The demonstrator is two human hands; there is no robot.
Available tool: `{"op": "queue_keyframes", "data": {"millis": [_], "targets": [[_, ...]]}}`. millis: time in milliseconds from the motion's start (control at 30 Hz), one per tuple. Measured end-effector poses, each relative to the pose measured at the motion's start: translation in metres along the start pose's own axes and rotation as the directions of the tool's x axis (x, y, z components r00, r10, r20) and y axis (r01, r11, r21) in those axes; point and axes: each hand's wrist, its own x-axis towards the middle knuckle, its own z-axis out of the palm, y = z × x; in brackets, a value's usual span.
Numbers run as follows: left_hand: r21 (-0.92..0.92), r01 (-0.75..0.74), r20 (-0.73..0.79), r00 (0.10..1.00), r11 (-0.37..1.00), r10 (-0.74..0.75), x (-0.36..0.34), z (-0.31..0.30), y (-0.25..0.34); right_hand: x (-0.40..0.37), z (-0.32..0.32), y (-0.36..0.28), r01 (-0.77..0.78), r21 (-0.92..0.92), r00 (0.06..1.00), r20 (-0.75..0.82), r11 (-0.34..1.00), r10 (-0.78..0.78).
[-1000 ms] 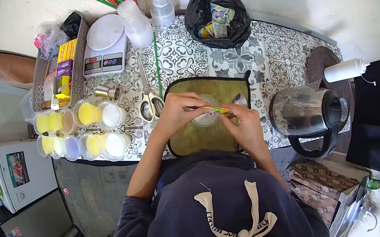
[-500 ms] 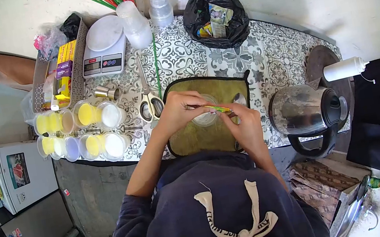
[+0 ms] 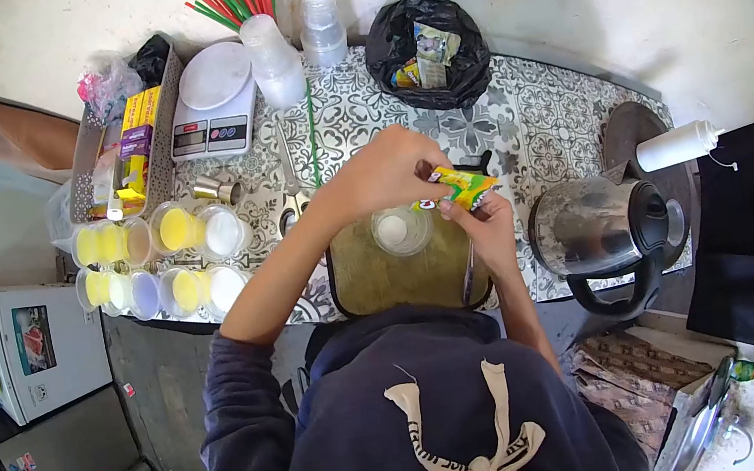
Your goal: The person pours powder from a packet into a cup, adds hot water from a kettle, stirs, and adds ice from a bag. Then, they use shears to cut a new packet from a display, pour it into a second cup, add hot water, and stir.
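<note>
A small yellow-and-green sachet (image 3: 463, 186) is held up between my two hands, above the right side of the olive mat (image 3: 396, 287). My left hand (image 3: 394, 170) is closed, with its fingertips at the sachet's upper left edge. From below, my right hand (image 3: 489, 228) pinches the sachet between thumb and fingers. Beneath my left forearm and wrist, a clear plastic cup (image 3: 403, 230) stands on the mat with white powder at its bottom. A spoon (image 3: 469, 278) lies on the mat's right side, partly hidden by my right hand.
Cups of yellow, white and purple powder (image 3: 179, 228) stand at left, near scissors (image 3: 287, 166) and a metal jigger (image 3: 216, 189). Behind are a scale (image 3: 213, 103), stacked cups (image 3: 275, 67) and a black bag (image 3: 386, 57) holding wrappers. A kettle (image 3: 587, 224) stands at right.
Both hands have moved away from over the cup, up and to the right, with the sachet. The cup and the white powder in it now show clearly.
</note>
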Motion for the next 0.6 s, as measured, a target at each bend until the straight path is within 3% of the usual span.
{"op": "queue_keyframes", "data": {"millis": [167, 233, 300, 367, 400, 467, 533, 600], "targets": [[0.021, 0.022, 0.069, 0.997, 1.000, -0.024, 0.028, -0.014, -0.002, 0.020, 0.001, 0.021, -0.042, 0.142, 0.999, -0.017, 0.989, 0.045], [0.173, -0.041, 0.099, 0.995, 0.984, 0.024, 0.034, -0.020, -0.003, 0.024, 0.003, 0.029, -0.057, 0.262, 0.998, 0.025, 0.963, 0.052], [0.240, -0.042, 0.120, 0.993, 0.970, 0.013, 0.035, -0.024, -0.006, 0.025, 0.004, 0.029, -0.005, 0.219, 1.000, 0.029, 0.976, -0.001], [0.424, -0.100, 0.105, 0.993, 0.900, 0.061, 0.035, -0.022, -0.023, 0.016, -0.002, 0.021, 0.037, 0.148, 0.990, -0.141, 0.988, -0.016], [0.428, -0.101, 0.107, 0.992, 0.898, 0.061, 0.032, -0.020, -0.031, 0.004, -0.006, 0.004, 0.055, 0.114, 0.986, -0.160, 0.992, -0.036], [0.593, -0.034, 0.075, 0.997, 0.805, -0.013, 0.023, -0.014, -0.050, -0.022, -0.017, -0.026, 0.188, -0.091, 0.967, -0.159, 0.978, -0.201], [0.631, 0.007, 0.063, 0.996, 0.775, -0.061, 0.016, -0.006, -0.071, -0.055, -0.024, -0.058, 0.269, -0.263, 0.884, -0.315, 0.927, -0.346], [0.719, 0.119, 0.024, 0.980, 0.685, -0.195, 0.012, 0.006, -0.088, -0.087, -0.039, -0.087, 0.220, -0.770, 0.711, -0.295, 0.599, -0.639]]}}
